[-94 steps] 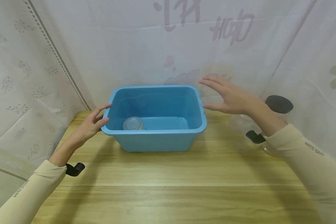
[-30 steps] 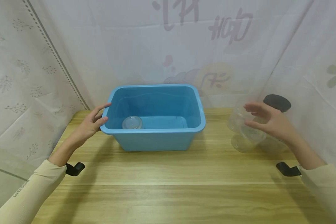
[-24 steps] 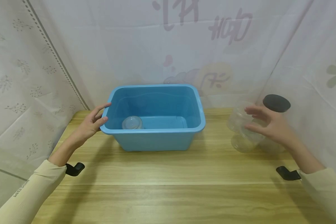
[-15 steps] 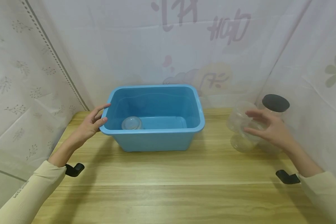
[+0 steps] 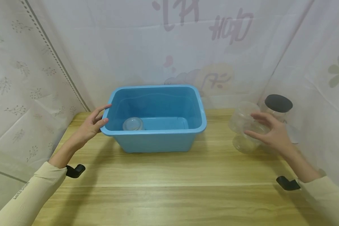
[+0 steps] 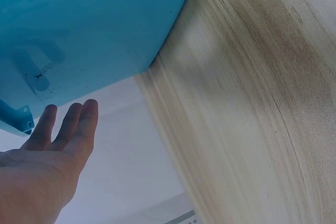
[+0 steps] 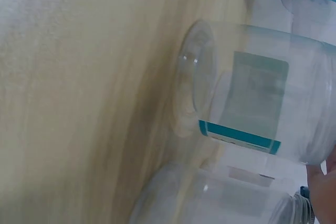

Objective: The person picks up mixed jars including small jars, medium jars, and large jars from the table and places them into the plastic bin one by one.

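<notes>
A blue tub (image 5: pixel 158 142) stands on the wooden table. My left hand (image 5: pixel 87 130) rests at its left rim, thumb and index fingertip over the edge, the other fingers outside. In the left wrist view several straight fingers (image 6: pixel 68 129) show beneath the rim. Low inside the tub sits a small clear lidded container (image 5: pixel 133 124). At the right, my right hand (image 5: pixel 275 133) grips around the top of a clear plastic jar (image 5: pixel 244 145), with a wide space between thumb and index finger. The right wrist view shows a jar with a teal-edged label (image 7: pixel 239 136); my fingers are mostly hidden there.
Another clear jar (image 5: pixel 240 121) stands behind the gripped one. Beside it is a jar with a black lid (image 5: pixel 278 103). Patterned cloth (image 5: pixel 135 50) hangs behind and on both sides of the table (image 5: pixel 158 188).
My right hand has moved from beside the tub's right rim to the jars at the right, then slightly lower onto one jar's top. My left hand has stayed at the tub's rim.
</notes>
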{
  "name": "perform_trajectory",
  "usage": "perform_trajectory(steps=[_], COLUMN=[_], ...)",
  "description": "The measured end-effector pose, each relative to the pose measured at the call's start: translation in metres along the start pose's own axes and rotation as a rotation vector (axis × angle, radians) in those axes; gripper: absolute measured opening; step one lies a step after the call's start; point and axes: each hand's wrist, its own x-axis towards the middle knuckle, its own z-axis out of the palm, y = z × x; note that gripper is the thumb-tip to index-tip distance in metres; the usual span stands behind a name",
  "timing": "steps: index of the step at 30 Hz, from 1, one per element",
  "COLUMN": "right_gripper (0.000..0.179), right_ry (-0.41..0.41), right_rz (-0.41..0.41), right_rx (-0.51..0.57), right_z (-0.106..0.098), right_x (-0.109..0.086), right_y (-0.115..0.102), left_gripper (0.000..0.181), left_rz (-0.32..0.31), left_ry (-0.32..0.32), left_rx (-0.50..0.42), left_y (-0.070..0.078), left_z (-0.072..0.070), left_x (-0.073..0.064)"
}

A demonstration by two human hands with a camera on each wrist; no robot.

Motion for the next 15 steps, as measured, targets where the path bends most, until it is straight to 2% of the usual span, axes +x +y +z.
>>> perform_trajectory(steps=[3,5,10,15], right_gripper=[0.074,0.073,0.071,0.082], right_ry=[0.037,0.058,0.106,0.161], right_rz=[-0.017,-0.019,0.045,0.110], right_rx=[0.010,0.017,0.015,-0.026], right_z=[0.005,0.008,0.014,0.022], right_x=[-0.001,-0.003,-0.007,-0.012], right_y=[0.001,-0.007,-0.024,-0.003], left_gripper=[0.059,0.059,0.059,0.059], left_rz=[0.008,0.010,0.006,0.007], left_ry=[0.002,0.005,0.005,0.000], left_rx=[-0.008,-0.013,-0.010,-0.007], left_y=[-0.001,-0.001,-0.001,-0.001], left_z=[0.000,0.000,0.000,-0.001], left_x=[0.001,0.001,0.001,0.001])
